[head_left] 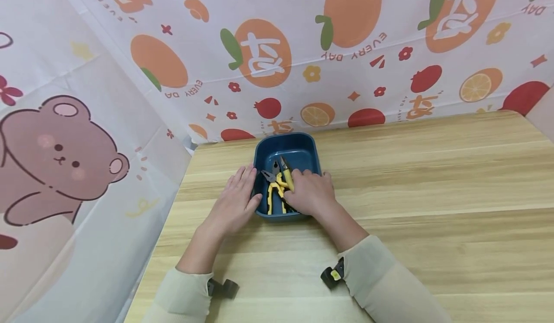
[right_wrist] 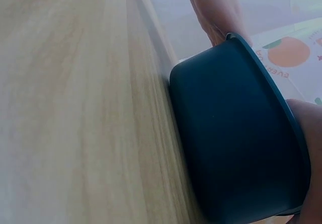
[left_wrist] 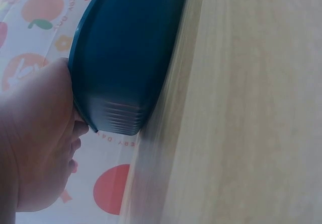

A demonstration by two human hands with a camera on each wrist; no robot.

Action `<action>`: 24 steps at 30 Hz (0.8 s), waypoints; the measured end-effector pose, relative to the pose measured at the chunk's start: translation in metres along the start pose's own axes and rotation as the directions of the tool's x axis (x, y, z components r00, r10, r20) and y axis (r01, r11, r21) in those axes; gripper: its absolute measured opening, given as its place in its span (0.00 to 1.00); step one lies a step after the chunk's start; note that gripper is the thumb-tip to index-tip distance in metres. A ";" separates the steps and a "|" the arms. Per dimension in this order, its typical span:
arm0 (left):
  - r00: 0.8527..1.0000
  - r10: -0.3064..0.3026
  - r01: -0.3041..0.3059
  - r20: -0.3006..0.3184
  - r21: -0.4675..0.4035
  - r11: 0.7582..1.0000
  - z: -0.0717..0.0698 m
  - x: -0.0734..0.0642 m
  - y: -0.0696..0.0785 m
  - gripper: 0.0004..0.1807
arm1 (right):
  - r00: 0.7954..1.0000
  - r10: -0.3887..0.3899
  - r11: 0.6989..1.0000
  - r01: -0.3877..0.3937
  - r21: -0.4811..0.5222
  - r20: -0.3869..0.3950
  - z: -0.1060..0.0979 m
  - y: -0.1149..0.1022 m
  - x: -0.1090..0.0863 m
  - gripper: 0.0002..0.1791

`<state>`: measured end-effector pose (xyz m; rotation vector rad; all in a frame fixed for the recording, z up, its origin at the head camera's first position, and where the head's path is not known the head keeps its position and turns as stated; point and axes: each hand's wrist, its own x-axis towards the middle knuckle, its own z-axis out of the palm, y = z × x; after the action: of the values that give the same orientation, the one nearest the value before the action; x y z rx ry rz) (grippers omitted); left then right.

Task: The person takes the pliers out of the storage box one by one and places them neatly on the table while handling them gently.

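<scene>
A dark blue plastic bin point(head_left: 303, 157) stands on the table and holds several pliers with yellow and black handles. My left hand point(head_left: 233, 200) lies against the bin's left side, fingers extended along the rim. Over the bin's right side, my right hand point(head_left: 310, 192) pinches yellow-handled pliers point(head_left: 287, 175) between thumb and fingers, their dark tip pointing toward the back. Beside them, another pair of pliers point(head_left: 271, 188) lies with its jaws apart and handles spread. My right palm hides the bin's near right corner. In the wrist views, only the bin's outer wall point(left_wrist: 126, 58) shows.
The wood-grain table point(head_left: 424, 198) extends to the right and toward the front. Behind it hangs a fruit-print cloth point(head_left: 298, 73), close to the bin's far end. A bear-print cloth point(head_left: 99, 236) hangs along the left. Dark wrist cameras point(head_left: 332, 276) sit at both cuffs.
</scene>
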<state>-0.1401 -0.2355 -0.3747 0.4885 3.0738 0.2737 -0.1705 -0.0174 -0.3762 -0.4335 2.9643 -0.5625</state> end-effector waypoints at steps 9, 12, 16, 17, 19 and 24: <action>1.000 0.010 -0.010 -0.011 0.005 1.000 0.001 0.002 -0.001 0.37 | 1.000 0.011 1.000 -0.011 -0.008 0.024 -0.001 0.000 0.002 0.28; 1.000 0.013 -0.013 -0.011 0.005 1.000 0.001 0.003 0.000 0.37 | 0.999 0.019 0.999 -0.018 -0.027 0.025 -0.002 -0.001 0.002 0.31; 1.000 0.015 -0.015 -0.008 0.000 1.000 0.000 0.003 0.001 0.37 | 1.000 0.019 1.000 -0.019 -0.021 0.006 -0.002 -0.001 0.002 0.31; 1.000 0.012 -0.012 -0.009 -0.003 1.000 0.000 0.003 0.001 0.37 | 1.000 0.018 1.000 -0.018 -0.016 -0.005 -0.001 -0.001 0.002 0.28; 1.000 0.013 -0.013 -0.009 -0.006 1.000 0.000 0.003 0.000 0.37 | 0.999 0.021 1.000 -0.020 0.015 -0.027 -0.001 0.000 0.003 0.22; 1.000 0.018 -0.018 -0.008 -0.006 1.000 0.001 0.003 -0.002 0.37 | 0.998 0.030 0.994 -0.024 0.109 -0.056 0.001 0.001 0.003 0.26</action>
<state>-0.1433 -0.2358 -0.3762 0.5167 3.0769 0.2865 -0.1741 -0.0175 -0.3775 -0.3732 2.9704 -0.7404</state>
